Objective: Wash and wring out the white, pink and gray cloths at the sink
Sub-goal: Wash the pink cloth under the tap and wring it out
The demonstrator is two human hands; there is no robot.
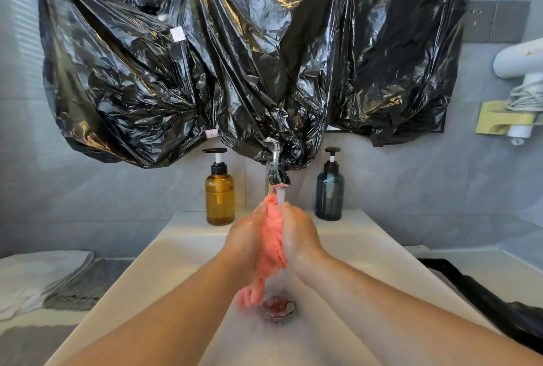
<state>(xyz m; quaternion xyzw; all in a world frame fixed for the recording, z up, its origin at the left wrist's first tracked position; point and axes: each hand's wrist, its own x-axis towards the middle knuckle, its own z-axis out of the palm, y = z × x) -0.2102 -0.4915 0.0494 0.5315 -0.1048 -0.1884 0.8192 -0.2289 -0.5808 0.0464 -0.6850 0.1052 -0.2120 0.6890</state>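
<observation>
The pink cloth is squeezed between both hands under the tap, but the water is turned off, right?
No, the water is on. The head view shows it running from the tap onto the pink cloth, squeezed between the left hand and right hand.

Head camera looks forward and down, close over the sink [188, 236].

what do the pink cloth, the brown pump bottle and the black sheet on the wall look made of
The pink cloth looks like soft fluffy fabric, perhaps microfibre: nubby, bunched folds. The brown pump bottle is glossy translucent amber, glass or plastic, I cannot tell which. The black sheet looks like thin glossy plastic film: sharp crinkles, bright highlights.
</observation>
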